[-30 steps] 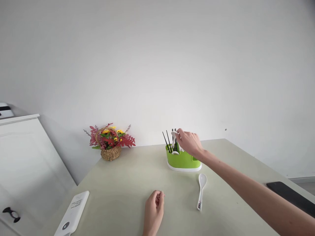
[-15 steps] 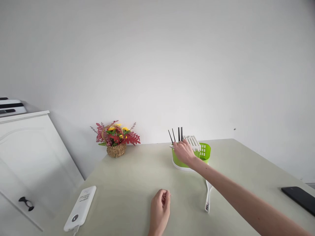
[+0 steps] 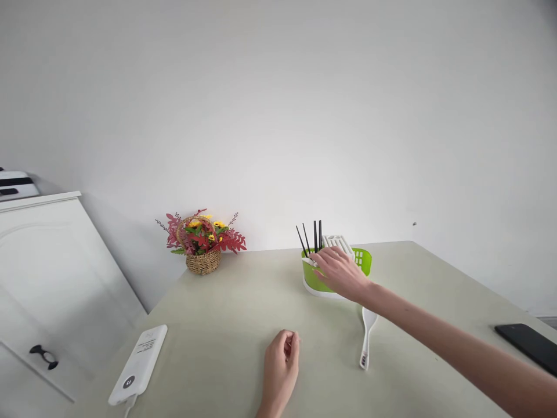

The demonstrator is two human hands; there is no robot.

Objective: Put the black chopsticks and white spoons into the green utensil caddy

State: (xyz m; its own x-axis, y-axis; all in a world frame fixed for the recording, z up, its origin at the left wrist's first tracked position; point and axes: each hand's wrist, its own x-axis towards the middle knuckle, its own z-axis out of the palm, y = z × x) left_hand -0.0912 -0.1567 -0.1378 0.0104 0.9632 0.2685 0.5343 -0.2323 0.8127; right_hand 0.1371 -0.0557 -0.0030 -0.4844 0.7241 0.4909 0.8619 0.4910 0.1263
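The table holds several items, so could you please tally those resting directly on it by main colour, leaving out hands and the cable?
White: 2 (power bank, spoon)
Green: 1 (cutlery holder)
Brown: 1 (wicker basket)
Black: 1 (phone)
Total: 5

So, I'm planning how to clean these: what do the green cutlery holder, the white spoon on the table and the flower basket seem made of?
Green cutlery holder: probably plastic, smooth with slight sheen, judging by the even colour and neat square holes. White spoon: smooth, perhaps melamine or ceramic; the look leaves it open. Flower basket: matte, woven, wicker-like strands, possibly imitation.
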